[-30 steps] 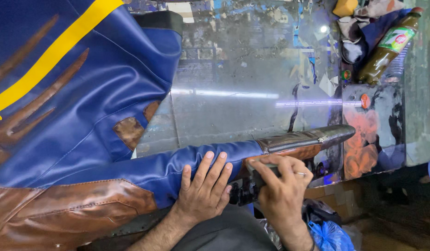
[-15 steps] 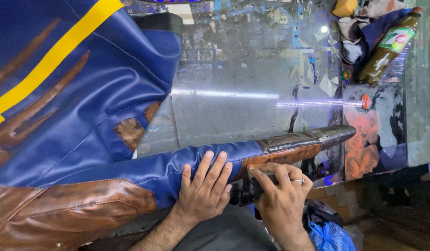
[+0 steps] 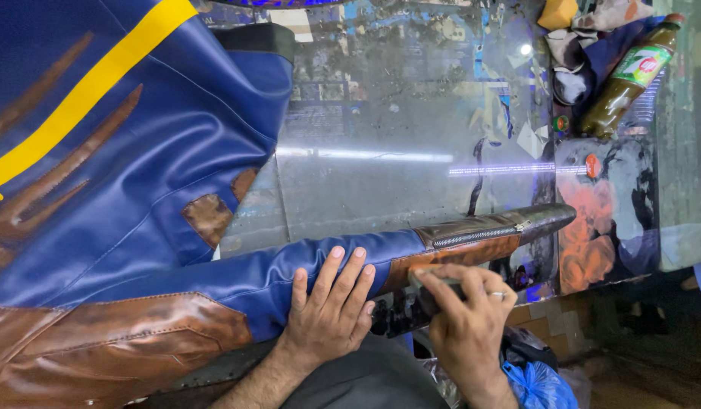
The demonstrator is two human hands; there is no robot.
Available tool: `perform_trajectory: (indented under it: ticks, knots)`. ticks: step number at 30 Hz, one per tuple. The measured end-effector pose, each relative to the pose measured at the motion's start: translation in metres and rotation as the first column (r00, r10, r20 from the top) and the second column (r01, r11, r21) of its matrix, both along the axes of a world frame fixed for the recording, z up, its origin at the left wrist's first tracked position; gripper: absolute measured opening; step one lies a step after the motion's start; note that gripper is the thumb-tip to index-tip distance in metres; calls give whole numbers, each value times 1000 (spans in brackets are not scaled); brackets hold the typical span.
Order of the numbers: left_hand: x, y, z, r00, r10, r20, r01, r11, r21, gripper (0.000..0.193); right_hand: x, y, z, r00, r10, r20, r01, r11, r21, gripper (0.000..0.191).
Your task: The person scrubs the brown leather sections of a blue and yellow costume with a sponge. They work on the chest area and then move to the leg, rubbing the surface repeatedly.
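Note:
A blue leather jacket (image 3: 138, 182) with a yellow stripe and brown patches lies spread on a paint-stained glass-topped table (image 3: 381, 174). Its sleeve (image 3: 411, 246) stretches to the right and ends in a brown cuff with a zipper. My left hand (image 3: 328, 310) lies flat on the blue part of the sleeve, fingers spread. My right hand (image 3: 464, 310), with a ring on one finger, grips a small dark pad and presses it on the brown part of the cuff near the table's front edge.
A plastic bottle (image 3: 627, 76) of dark liquid lies at the far right, beside crumpled rags (image 3: 578, 45). A small red cap (image 3: 591, 163) sits on the table. A blue plastic bag (image 3: 540, 382) lies below the table edge by my right wrist.
My right hand has closed over the small pad and shifted slightly right along the brown cuff. My left hand stays flat on the sleeve.

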State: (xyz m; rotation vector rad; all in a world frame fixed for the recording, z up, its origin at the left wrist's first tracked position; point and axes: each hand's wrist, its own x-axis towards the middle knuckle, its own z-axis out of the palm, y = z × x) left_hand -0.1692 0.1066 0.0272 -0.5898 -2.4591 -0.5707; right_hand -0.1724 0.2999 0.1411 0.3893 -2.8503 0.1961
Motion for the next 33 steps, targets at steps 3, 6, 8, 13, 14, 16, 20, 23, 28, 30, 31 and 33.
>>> perform_trajectory:
  ticks: [3,6,8,13,14,16,20,23,28,30,31,33]
  knots:
    - [1,-1,-1,1000,-2,3,2,1000,-6,50,-13,19,-2,993,-111,-48,113,992,59,57]
    - [0,-1,0,1000,-12,6,12,1000,1,51,-21,30,0,974,-218,-58,222,973,66,56]
    - [0,-1,2,1000,-6,11,6,1000,0,51,-20,29,2,962,-263,-69,265,964,18,60]
    - [-2,-2,7,999,-10,32,10,1000,11,49,-5,13,0,995,-98,-7,98,993,60,60]
    - [-3,-1,8,999,-11,34,10,1000,13,49,-2,13,1,996,-87,20,85,994,73,62]
    - [-3,-1,8,999,-2,36,2,1000,19,49,1,15,1,995,-68,73,62,995,84,63]
    - [-5,0,8,999,0,43,-1,1000,27,49,-4,19,-2,983,-178,-36,179,983,24,60]
    - [-8,-1,13,996,-17,88,13,999,45,50,-4,15,-11,981,-196,-5,196,980,-19,64]
    - [-24,-6,27,985,-40,168,22,994,110,50,22,19,-24,988,26,153,16,962,-271,62]
    - [-33,-8,32,974,-57,217,24,988,153,49,25,33,-33,960,-32,278,211,735,-645,57]
    - [-38,-9,34,969,-48,241,10,988,157,49,26,41,-38,922,-61,383,369,448,-815,55]
    - [-47,-9,39,961,-37,276,-9,986,164,47,28,57,-48,898,4,440,440,-5,-898,55]
